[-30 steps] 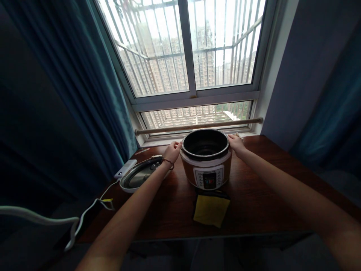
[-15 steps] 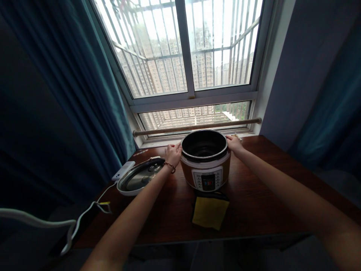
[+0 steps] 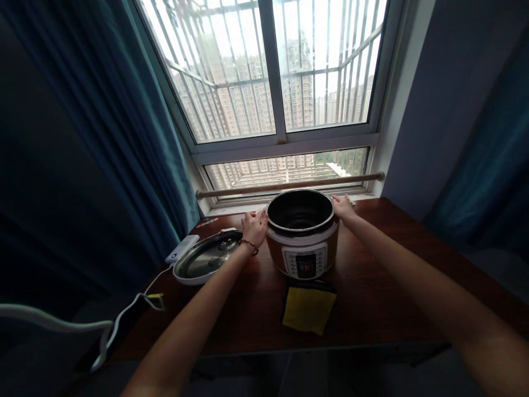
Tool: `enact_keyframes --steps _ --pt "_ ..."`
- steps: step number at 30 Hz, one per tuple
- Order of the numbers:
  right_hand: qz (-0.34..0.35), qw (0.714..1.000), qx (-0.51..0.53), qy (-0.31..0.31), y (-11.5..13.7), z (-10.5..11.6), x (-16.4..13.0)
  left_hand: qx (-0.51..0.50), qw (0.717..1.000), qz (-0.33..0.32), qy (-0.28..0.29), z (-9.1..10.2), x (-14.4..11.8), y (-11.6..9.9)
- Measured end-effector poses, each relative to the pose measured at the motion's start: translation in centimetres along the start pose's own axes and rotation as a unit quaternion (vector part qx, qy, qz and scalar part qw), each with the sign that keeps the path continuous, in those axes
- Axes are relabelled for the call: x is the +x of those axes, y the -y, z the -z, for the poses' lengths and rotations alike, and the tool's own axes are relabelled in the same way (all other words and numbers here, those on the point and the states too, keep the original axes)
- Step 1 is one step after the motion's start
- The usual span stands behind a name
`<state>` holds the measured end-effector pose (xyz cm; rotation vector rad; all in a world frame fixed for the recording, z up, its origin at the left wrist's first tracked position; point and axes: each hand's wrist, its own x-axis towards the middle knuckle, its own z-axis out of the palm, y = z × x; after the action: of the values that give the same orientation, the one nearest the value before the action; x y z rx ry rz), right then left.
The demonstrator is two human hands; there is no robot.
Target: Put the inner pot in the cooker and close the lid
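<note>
An electric cooker with a brown body and a front control panel stands upright on the table. Its black inner pot, with a silvery rim, sits in the top, and no lid covers it. At the pot's left edge, my left hand is closed on the rim, a beaded bracelet on its wrist. My right hand grips the opposite side of the rim, its fingertips partly hidden. To the left, partly behind my left forearm, lies the round lid, its metal inside facing up. A folded yellow cloth lies in front of the cooker.
The brown wooden table stands against a barred window. On its left are a white power strip and a white cable. A rail runs behind the cooker. A blue curtain hangs at the left.
Both hands keep their places at the pot's sides. The view has shifted very slightly; otherwise nothing visibly moves.
</note>
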<state>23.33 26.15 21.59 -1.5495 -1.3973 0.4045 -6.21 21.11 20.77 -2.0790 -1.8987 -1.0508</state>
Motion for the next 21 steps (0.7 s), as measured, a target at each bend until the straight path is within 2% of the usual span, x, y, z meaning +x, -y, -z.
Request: enact_keyframes --steps 3,5,6,8,10,11,14,16,17,18,20,21 --pt "0.003 1.0 0.001 -0.014 0.8 1.3 -1.3 -0.085 0.996 0.027 -0.03 1.5 -1.7 0.1" --pt "0.02 0.999 0.02 -0.029 1.3 2.3 -3.4 -0.175 0.982 0.051 -0.043 2.8 -4.2 0.4" --pt "0.031 0.998 0.041 -0.038 1.5 2.7 -5.0 -0.223 0.972 0.068 -0.035 3.4 -5.8 0.6" --pt "0.049 0.984 0.156 -0.07 1.7 3.2 -9.2 -0.315 0.94 0.132 -0.016 4.2 -9.7 1.4" --pt "0.015 0.958 0.279 -0.068 1.7 2.9 -14.4 -0.376 0.901 0.215 0.019 4.4 -14.1 2.7" --pt "-0.018 0.944 0.328 -0.043 1.6 2.4 -17.2 -0.4 0.878 0.261 0.029 4.3 -16.3 3.5" --pt "-0.116 0.907 0.387 0.116 1.1 -0.8 -25.1 -0.451 0.802 0.391 -0.008 3.3 -22.2 6.2" --pt "-0.19 0.877 0.414 0.153 0.8 -3.9 -29.1 -0.465 0.761 0.451 -0.038 2.8 -24.9 8.1" --pt "-0.236 0.856 0.436 0.149 0.7 -5.6 -30.6 -0.475 0.744 0.468 -0.05 2.8 -25.7 9.0" --pt "-0.277 0.826 0.461 0.172 0.7 -7.3 -31.8 -0.484 0.731 0.477 -0.063 2.9 -26.2 9.9" --pt "-0.33 0.766 0.494 0.244 1.0 -10.4 -33.4 -0.498 0.715 0.481 -0.097 3.5 -25.8 11.7" --pt "-0.344 0.746 0.502 0.27 1.3 -11.7 -33.9 -0.501 0.711 0.479 -0.117 3.8 -25.2 12.5"
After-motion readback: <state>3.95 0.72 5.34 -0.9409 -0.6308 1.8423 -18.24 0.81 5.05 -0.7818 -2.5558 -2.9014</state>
